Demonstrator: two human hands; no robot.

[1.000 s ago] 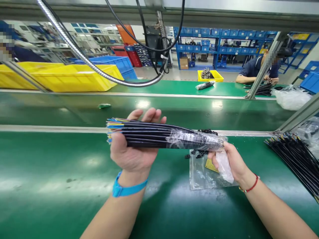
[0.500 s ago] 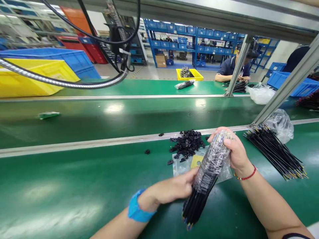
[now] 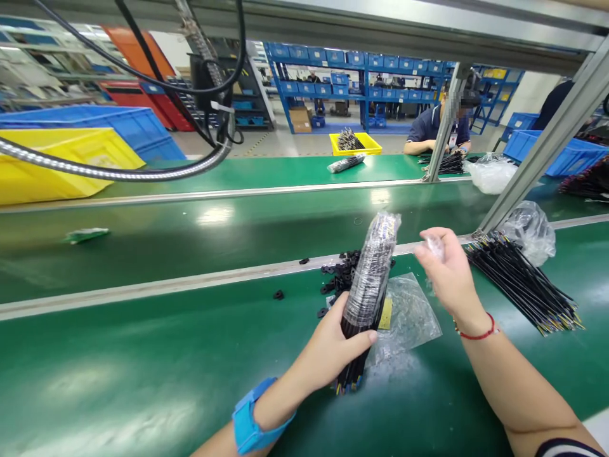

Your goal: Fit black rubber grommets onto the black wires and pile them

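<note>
A bundle of black cables (image 3: 373,270), its upper part wrapped in clear plastic film, stands tilted in the grip of my left hand (image 3: 328,349). The thumb lies across the unwrapped lower part, where coloured wire ends poke out. To the right of the bundle, my right hand (image 3: 447,273) pinches a crumpled piece of clear plastic film (image 3: 434,246). Beneath and beside the bundle lie a flat clear plastic bag (image 3: 416,317) and a yellow piece (image 3: 386,314). Partly hidden behind the bundle is a pile of small black parts (image 3: 340,279).
Loose black cables (image 3: 528,285) lie at the right beside a crumpled plastic bag (image 3: 530,231). A slanted metal post (image 3: 537,146) rises there. Across the green bench sits a co-worker (image 3: 423,130). A yellow tray (image 3: 371,143) holds more cables. A metal hose (image 3: 157,171) hangs at upper left.
My right hand has let go of the bundle's wrapped top and moved right with a bit of film. My left hand now grips the bundle's lower part, and the bundle has shifted up and left.
</note>
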